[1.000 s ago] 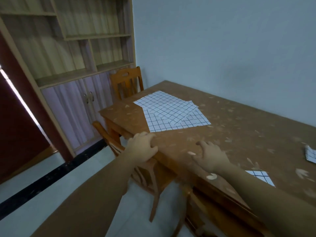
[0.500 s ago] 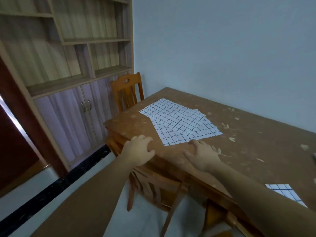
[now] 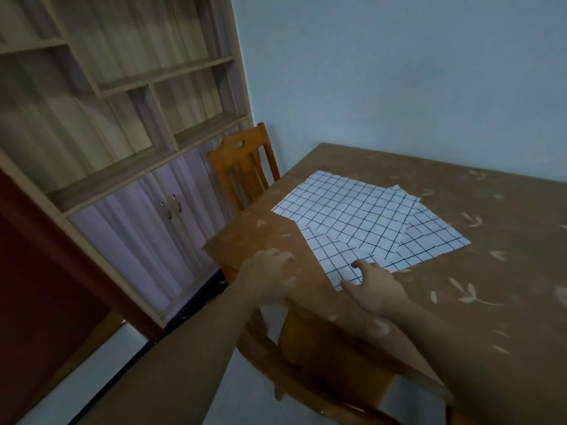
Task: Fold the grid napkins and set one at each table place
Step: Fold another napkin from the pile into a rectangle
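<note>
My left hand (image 3: 270, 279) rests on the near corner of the table (image 3: 491, 256), fingers loosely spread, holding nothing. My right hand (image 3: 376, 288) lies just beside it, fingers splayed, its fingertips on the near corner of the grid napkins (image 3: 352, 216). These lie unfolded and overlapping just beyond both hands. Past the left hand stands a wooden chair (image 3: 242, 167), then a shelf cabinet (image 3: 138, 216), its two lower doors closed.

The table (image 3: 460, 240) at right wears a brown, matt, leaf-printed covering. The grid napkins (image 3: 362, 222) look like thin creased cloth. The chair (image 3: 242, 167) at centre is glossy orange wood; the cabinet (image 3: 129, 191) at left, matt wood grain.
</note>
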Demonstrator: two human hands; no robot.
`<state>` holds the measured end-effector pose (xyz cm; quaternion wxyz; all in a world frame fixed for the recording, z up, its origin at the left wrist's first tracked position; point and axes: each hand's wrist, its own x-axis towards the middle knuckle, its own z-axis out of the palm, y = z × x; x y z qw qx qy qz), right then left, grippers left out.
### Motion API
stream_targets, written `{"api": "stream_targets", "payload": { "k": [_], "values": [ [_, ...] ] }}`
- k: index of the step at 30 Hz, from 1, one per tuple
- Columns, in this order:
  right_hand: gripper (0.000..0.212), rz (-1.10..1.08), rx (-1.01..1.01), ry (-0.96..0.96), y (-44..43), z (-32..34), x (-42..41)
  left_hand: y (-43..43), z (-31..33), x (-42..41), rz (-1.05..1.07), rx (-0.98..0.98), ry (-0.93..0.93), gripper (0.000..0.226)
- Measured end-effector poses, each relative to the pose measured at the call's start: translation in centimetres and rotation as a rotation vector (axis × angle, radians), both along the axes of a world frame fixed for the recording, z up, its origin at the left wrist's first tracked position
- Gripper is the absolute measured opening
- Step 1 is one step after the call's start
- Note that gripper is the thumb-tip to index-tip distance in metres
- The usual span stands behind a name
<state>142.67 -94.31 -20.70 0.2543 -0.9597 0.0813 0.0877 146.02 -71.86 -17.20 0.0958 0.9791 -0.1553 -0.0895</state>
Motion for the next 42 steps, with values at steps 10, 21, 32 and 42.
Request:
{"api": "stream_targets", "payload": {
  "k": [10,21,32,42],
  "values": [
    [0.059,-0.158,-0.039,0.063,-2.2,-2.2,6.1,-3.4,-4.0,9.9,-0.173,-0.036,0.057,0.05],
    [0.06,-0.333,-0.157,0.19,-1.6,-5.7,10.9,-5.0,-9.4,19.5,-0.356,-0.048,0.215,0.056],
    [0.07,-0.393,-0.187,0.303,-3.4,-12.2,15.4,-7.4,-15.5,22.2,-0.481,0.136,0.304,0.062],
    [0.077,-0.367,-0.229,0.318,-3.2,-14.2,16.9,-6.7,-17.8,21.7,-0.502,0.174,0.312,0.072]
  ]
}}
